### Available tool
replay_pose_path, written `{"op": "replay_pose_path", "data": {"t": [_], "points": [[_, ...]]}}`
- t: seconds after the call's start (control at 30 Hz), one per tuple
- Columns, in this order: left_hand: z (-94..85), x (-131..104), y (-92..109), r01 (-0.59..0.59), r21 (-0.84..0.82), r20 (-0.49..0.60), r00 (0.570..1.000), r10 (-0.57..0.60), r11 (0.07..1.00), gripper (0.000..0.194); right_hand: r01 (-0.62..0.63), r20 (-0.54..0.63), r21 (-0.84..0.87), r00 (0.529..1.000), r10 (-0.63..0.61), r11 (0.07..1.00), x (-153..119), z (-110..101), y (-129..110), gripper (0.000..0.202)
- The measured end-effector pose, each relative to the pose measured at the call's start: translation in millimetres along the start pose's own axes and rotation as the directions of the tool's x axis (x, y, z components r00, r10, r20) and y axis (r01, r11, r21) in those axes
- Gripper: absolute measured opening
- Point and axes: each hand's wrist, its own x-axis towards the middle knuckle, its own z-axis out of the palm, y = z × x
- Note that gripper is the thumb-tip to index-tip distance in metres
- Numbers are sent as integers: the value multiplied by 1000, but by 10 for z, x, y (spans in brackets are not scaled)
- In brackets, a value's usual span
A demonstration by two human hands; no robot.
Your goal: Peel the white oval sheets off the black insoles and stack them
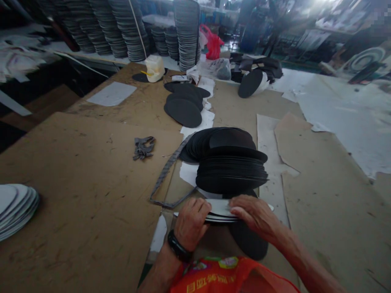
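Gripping white discs (220, 208) in the left hand (192, 223) and the right hand (255, 215) — both curled over the top — close to the near edge of the tabletop (100, 203), just short of a black stack (231, 175); with a black disc (251, 243) partly hidden below the right hand, a strap (169, 166) looped left of the stack, a rag (142, 151) and a white pile (18, 209) toward the left edge, and a jug (155, 68) by the far left corner

Thin white oval sheets (220, 206), dark between their layers, form a slightly fanned stack lengthwise along the worktop's (91, 195) near edge.
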Motion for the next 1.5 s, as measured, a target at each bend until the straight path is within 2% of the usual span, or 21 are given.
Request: {"op": "replay_pose_path", "data": {"t": [0.07, 0.1, 0.13, 0.23, 0.43, 0.67, 0.83, 0.97, 1.07, 1.23, 1.4, 1.47, 1.5], "points": [[-57, 36, 8, 13, 34, 38, 999, -14, 999, 29, -84, -254, -70, 965, 64, 994, 34, -7, 80, 26], [-70, 45, 11, 14, 47, 47, 999, -17, 999, 29, -125, -350, -131, 934, 72, 983, 57, -4, 123, 28], [-75, 49, 12, 16, 56, 54, 998, -19, 998, 29, -150, -398, -197, 915, 61, 969, 79, 1, 163, 30], [-62, 43, 12, 26, 70, 64, 997, -31, 997, 31, -135, -370, -340, 929, 0, 931, 127, 22, 238, 29], [-45, 53, 5, 38, 89, 88, 995, -46, 995, 30, -97, -357, -455, 930, -82, 885, 96, 26, 251, 26], [-58, 80, 3, 37, 101, 100, 994, -47, 994, 31, -61, -333, -453, 937, -106, 889, 31, 39, 295, 27], [-39, 69, -11, 29, 108, 78, 996, -37, 994, 31, -107, -408, -405, 910, -74, 908, 44, 21, 251, 12], [-18, 60, -15, 26, 120, 57, 998, -33, 992, 32, -53, -345, -370, 935, -84, 927, 62, -20, 216, 12], [-4, 46, 7, 44, 137, 11, 999, -46, 990, 35, 19, -290, -268, 952, -99, 963, 39, -23, 228, 15], [72, 5, 52, 91, 169, -232, 971, -50, 981, 36, -32, -155, -74, 988, 21, 997, -63, -21, 271, 22], [157, 2, 31, -59, 86, -408, 909, 89, 995, 28, -113, -11, 54, 993, 114, 992, -150, -44, 247, 21], [158, 23, 20, -115, 50, -442, 888, 125, 992, 30, -142, 4, 74, 990, 142, 987, -172, -53, 221, 21], [149, 38, 19, -137, 40, -432, 891, 141, 990, 35, -152, 10, 87, 988, 152, 985, -179, -58, 210, 20]]}}
